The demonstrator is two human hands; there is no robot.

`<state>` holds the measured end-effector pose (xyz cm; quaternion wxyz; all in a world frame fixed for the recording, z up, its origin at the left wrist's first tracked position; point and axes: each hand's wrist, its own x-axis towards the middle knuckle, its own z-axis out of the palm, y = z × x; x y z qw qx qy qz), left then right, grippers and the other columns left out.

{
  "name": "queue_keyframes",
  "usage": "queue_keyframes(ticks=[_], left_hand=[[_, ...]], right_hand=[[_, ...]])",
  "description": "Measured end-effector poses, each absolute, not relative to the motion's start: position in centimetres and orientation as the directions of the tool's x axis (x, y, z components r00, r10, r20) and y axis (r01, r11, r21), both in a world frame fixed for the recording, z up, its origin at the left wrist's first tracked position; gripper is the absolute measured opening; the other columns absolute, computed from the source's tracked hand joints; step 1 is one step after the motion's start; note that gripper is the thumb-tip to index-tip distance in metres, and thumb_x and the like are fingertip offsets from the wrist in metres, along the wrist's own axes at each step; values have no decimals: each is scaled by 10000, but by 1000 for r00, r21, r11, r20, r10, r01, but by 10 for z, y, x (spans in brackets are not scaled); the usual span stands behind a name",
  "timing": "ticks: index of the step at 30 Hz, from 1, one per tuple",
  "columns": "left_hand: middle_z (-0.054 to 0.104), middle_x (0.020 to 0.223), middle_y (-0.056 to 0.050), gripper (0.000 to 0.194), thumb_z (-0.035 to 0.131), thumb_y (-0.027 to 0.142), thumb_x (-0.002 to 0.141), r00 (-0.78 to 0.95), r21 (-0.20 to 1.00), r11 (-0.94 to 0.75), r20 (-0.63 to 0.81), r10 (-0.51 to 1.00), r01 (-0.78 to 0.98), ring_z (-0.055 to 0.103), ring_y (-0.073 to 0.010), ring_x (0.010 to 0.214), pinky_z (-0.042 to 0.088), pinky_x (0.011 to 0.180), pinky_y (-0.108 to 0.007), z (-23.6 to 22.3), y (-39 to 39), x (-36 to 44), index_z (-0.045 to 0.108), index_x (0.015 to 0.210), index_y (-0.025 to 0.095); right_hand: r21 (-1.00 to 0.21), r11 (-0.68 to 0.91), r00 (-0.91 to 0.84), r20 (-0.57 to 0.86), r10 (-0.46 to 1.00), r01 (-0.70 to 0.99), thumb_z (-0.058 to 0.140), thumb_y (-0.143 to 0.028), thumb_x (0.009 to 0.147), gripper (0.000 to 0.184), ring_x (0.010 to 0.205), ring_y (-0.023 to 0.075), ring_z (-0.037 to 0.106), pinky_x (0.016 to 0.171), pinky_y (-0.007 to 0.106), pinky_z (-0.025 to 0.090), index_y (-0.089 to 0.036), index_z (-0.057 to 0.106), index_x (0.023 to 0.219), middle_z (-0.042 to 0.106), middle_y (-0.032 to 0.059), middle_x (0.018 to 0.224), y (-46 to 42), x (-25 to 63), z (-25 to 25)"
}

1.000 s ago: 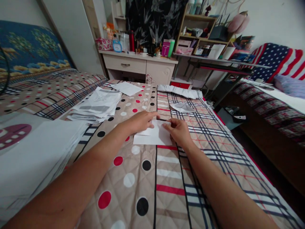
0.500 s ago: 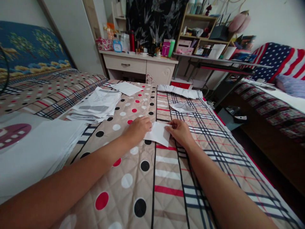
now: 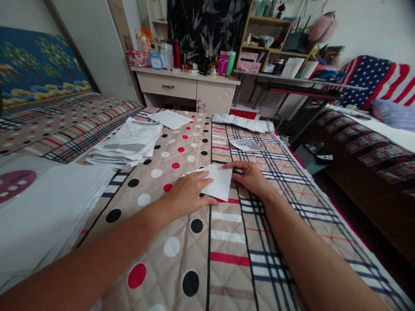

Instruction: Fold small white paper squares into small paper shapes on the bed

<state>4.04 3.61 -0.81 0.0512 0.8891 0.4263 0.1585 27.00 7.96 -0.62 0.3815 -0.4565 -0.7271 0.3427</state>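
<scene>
Two bare hands work at one folded white paper sheet (image 3: 219, 185) on the patterned quilted bedspread (image 3: 181, 259). The left hand (image 3: 189, 192) lies spread over its left part; the right hand (image 3: 246, 176) pinches its right edge. Two stacks of white paper (image 3: 126, 140) sit to the left. One blue clock (image 3: 156, 61) stands on the dresser (image 3: 171, 86); no lettering is legible.

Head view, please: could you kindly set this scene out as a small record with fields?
left hand: spread over the white paper
right hand: fingers at that paper's right edge, grip unclear
surface: patterned bedspread
on the left: large paper stack, smaller paper stack beyond it
farther off: flat loose sheet, grey-and-white piece, long white strip
background: dresser bearing a blue clock
</scene>
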Motion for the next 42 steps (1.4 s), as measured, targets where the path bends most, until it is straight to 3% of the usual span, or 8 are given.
queue_keyframes(ticks=[7, 11, 16, 21, 26, 31, 38, 42], left_hand=[[594, 1304, -113, 349, 531, 243, 863, 654, 186, -712, 292, 698, 677, 564, -268, 1198, 473, 1002, -426, -8, 47, 38, 628, 1195, 205], [631, 1264, -70, 463, 443, 15, 752, 662, 341, -744, 342, 667, 574, 571, -199, 1192, 433, 1056, -363, -15, 71, 27, 662, 1120, 191], [672, 1144, -79, 244, 484, 208, 873, 594, 485, -689, 361, 719, 539, 612, -199, 1094, 469, 986, -348, -11, 73, 26, 672, 1027, 181], [540, 1291, -141, 601, 635, 546, 766, 621, 256, -698, 325, 713, 668, 542, -319, 1153, 379, 1048, -525, -5, 43, 54, 563, 1247, 192], [607, 1104, -122, 287, 564, 234, 807, 579, 151, -640, 311, 754, 753, 565, -280, 1091, 391, 1045, -483, -3, 39, 69, 604, 1084, 172], [624, 1120, -95, 358, 474, 27, 722, 645, 203, -706, 295, 705, 679, 587, -226, 1083, 445, 1017, -370, -8, 62, 42, 596, 1025, 172], [627, 1210, -100, 335, 645, 414, 801, 637, 264, -727, 355, 684, 634, 573, -269, 1116, 459, 986, -418, -11, 58, 33, 628, 1044, 183], [690, 998, -64, 167, 586, 315, 862, 553, 272, -669, 396, 733, 692, 602, -230, 984, 498, 857, -370, -12, 56, 45, 684, 908, 188]], right_hand=[[-734, 449, -160, 432, 888, 509, 592, -131, 715, 169, 758, 163, 633, 633, 264, 482, -188, 722, 805, 706, 27, 824, 75, 266, -4], [-594, 588, -303, 515, 802, 549, 537, -44, 660, 248, 776, 153, 588, 633, 264, 480, -204, 714, 730, 611, 28, 849, 72, 266, 0], [-579, 613, -343, 513, 787, 538, 508, -20, 667, 495, 941, 187, 573, 657, 273, 499, -226, 664, 1089, 588, 59, 1055, 74, 264, -3], [-604, 605, -319, 521, 792, 519, 505, -17, 684, 353, 946, 184, 590, 712, 297, 501, -194, 691, 927, 614, 61, 1008, 81, 269, -13], [-631, 597, -295, 524, 799, 496, 524, -12, 675, 285, 880, 171, 605, 677, 281, 497, -197, 712, 783, 620, 47, 935, 81, 270, -13], [-552, 652, -433, 487, 758, 521, 655, -129, 747, 130, 906, 184, 611, 807, 336, 499, -225, 736, 775, 654, 50, 948, 72, 263, -5], [-656, 582, -502, 338, 796, 481, 612, -235, 837, 139, 849, 182, 661, 820, 332, 498, -219, 746, 871, 736, 44, 874, 70, 254, -3], [-700, 495, -355, 351, 866, 515, 672, -275, 791, 103, 786, 172, 647, 722, 292, 494, -194, 726, 827, 714, 48, 855, 74, 250, -6]])
